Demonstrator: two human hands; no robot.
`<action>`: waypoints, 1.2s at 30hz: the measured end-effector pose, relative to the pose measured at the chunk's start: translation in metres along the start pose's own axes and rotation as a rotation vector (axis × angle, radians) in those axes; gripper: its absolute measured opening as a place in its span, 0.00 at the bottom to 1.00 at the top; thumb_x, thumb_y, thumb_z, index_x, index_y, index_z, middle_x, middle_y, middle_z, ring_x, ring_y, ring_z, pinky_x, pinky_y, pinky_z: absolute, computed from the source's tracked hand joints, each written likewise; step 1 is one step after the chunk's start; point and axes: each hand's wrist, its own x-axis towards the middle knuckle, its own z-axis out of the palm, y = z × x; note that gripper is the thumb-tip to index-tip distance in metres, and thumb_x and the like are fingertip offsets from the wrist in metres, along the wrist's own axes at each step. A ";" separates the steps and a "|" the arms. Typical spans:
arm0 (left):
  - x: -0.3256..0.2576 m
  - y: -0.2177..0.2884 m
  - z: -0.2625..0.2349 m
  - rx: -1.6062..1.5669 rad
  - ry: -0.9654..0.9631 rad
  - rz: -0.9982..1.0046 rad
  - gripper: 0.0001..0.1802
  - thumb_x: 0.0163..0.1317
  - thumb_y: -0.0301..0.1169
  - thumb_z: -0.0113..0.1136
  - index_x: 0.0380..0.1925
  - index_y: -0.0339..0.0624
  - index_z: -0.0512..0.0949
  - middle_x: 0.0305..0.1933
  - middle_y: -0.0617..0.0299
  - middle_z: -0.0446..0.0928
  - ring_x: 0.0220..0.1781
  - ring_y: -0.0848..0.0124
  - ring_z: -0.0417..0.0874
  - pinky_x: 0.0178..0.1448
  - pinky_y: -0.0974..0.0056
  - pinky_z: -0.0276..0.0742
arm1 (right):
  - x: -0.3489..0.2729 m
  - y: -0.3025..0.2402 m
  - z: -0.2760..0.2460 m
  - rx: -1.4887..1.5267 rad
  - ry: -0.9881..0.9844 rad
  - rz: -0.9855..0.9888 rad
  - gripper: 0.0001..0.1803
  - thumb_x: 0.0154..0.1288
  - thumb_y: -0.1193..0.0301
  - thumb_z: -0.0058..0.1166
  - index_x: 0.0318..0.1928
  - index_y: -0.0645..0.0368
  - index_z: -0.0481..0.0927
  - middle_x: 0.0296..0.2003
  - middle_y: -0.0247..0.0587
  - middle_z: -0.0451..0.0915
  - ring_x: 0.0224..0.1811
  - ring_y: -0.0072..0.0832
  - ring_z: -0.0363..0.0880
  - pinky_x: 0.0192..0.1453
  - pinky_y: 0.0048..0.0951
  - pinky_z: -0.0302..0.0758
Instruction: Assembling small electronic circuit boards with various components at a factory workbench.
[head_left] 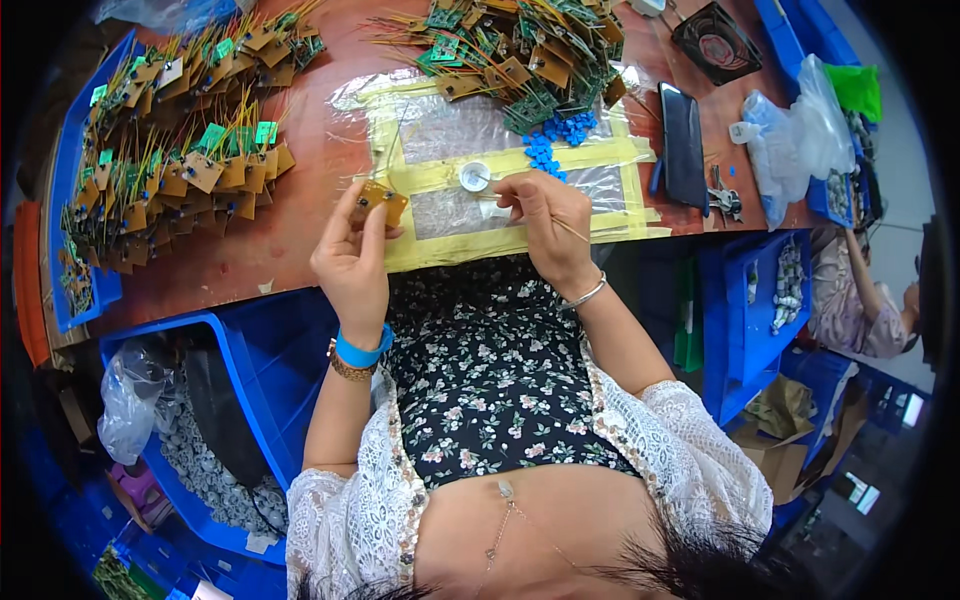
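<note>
Between the thumb and fingers of my left hand [352, 248] is a small brown circuit board [384, 203], with thin wires rising from it. My right hand [556, 226] pinches a thin stick [570, 229], whose rear end sticks out past the palm. Just left of the right fingers, a small round white cup [474, 177] rests on a plastic-covered mat edged with yellow tape [440, 248]. A scrap of white material [492, 208] lies below the cup. Small blue pieces [545, 152] are scattered beyond my right hand.
Wired circuit boards are heaped at the back [530, 60] and fill a blue tray [75, 200] at left. To the right lie a phone [683, 150], keys [724, 196], a small fan [716, 44] and plastic bags [790, 140]. Blue bins [255, 380] stand below the table edge.
</note>
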 end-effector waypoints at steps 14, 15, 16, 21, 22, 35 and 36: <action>-0.009 0.019 0.013 -0.450 -0.261 -0.440 0.26 0.64 0.17 0.57 0.63 0.29 0.69 0.42 0.60 0.77 0.42 0.71 0.84 0.51 0.67 0.85 | -0.008 -0.026 0.018 0.445 -0.144 0.047 0.32 0.78 0.51 0.37 0.40 0.70 0.81 0.34 0.43 0.82 0.30 0.21 0.77 0.31 0.18 0.69; -0.009 0.022 0.014 -0.457 -0.269 -0.444 0.25 0.64 0.17 0.57 0.63 0.29 0.69 0.42 0.59 0.77 0.42 0.71 0.84 0.51 0.67 0.85 | -0.008 -0.024 0.018 0.430 -0.143 0.044 0.31 0.78 0.51 0.37 0.40 0.70 0.81 0.35 0.42 0.82 0.30 0.21 0.77 0.31 0.18 0.69; -0.009 0.024 0.014 -0.464 -0.277 -0.449 0.25 0.64 0.17 0.57 0.63 0.29 0.69 0.43 0.58 0.78 0.43 0.71 0.84 0.51 0.67 0.85 | -0.008 -0.023 0.019 0.415 -0.141 0.041 0.31 0.78 0.51 0.38 0.40 0.70 0.81 0.35 0.41 0.82 0.30 0.21 0.77 0.31 0.17 0.69; -0.011 0.024 0.015 -0.474 -0.281 -0.435 0.26 0.64 0.17 0.57 0.63 0.29 0.69 0.44 0.57 0.78 0.44 0.71 0.84 0.51 0.67 0.85 | -0.007 -0.023 0.018 0.331 -0.140 -0.001 0.23 0.77 0.58 0.44 0.39 0.68 0.82 0.34 0.41 0.83 0.31 0.23 0.79 0.34 0.20 0.73; -0.011 0.024 0.015 -0.465 -0.284 -0.438 0.26 0.64 0.17 0.57 0.63 0.30 0.68 0.44 0.57 0.78 0.44 0.71 0.84 0.51 0.67 0.85 | -0.006 -0.024 0.017 0.243 -0.147 -0.055 0.20 0.77 0.61 0.46 0.38 0.68 0.82 0.34 0.42 0.83 0.31 0.23 0.79 0.35 0.21 0.74; -0.012 0.018 0.014 -0.409 -0.278 -0.368 0.26 0.65 0.17 0.56 0.64 0.30 0.68 0.41 0.63 0.74 0.43 0.73 0.82 0.54 0.63 0.85 | -0.014 0.000 -0.037 0.053 0.277 -0.005 0.12 0.75 0.69 0.48 0.44 0.64 0.82 0.35 0.41 0.84 0.33 0.25 0.80 0.33 0.24 0.72; -0.012 0.018 0.015 -0.414 -0.282 -0.369 0.26 0.65 0.17 0.56 0.64 0.30 0.68 0.41 0.63 0.74 0.43 0.73 0.82 0.54 0.63 0.85 | -0.012 0.011 -0.043 -0.202 0.281 -0.068 0.08 0.69 0.75 0.52 0.43 0.65 0.82 0.34 0.44 0.83 0.33 0.32 0.80 0.35 0.29 0.74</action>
